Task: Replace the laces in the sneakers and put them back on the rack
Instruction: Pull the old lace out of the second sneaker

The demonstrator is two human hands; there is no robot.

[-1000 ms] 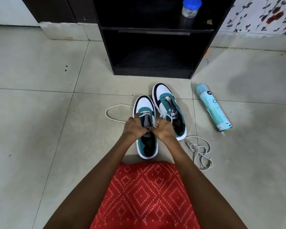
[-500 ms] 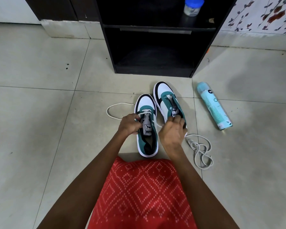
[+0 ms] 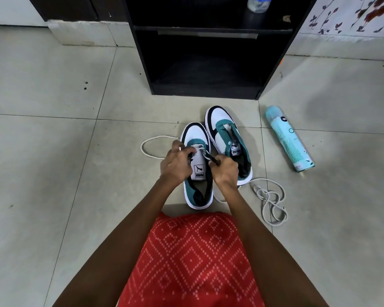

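Observation:
Two teal, white and black sneakers stand on the tile floor in front of the black rack [image 3: 273, 63]. Both hands work on the near left sneaker [image 3: 194, 135]. My left hand [image 3: 175, 166] has its fingers curled on that shoe's left eyelet flap. My right hand [image 3: 225, 172] pinches the white lace [image 3: 205, 154] just right of the tongue. The lace crosses the lowest eyelets, trails left in a loop [image 3: 142, 149] and lies right in a loose pile [image 3: 267, 197]. No lace is visible in the right sneaker [image 3: 222, 120], whose tongue is exposed.
A light blue spray can [image 3: 289, 140] lies on the floor to the right of the shoes. A jar with a blue lid [image 3: 257, 4] sits on the rack's upper shelf. The lower shelf is dark and open. My red patterned garment [image 3: 193, 262] fills the bottom centre.
My right hand has come back from the right sneaker's side to the near sneaker and now pinches the lace by the tongue. My left hand stays at the left eyelets.

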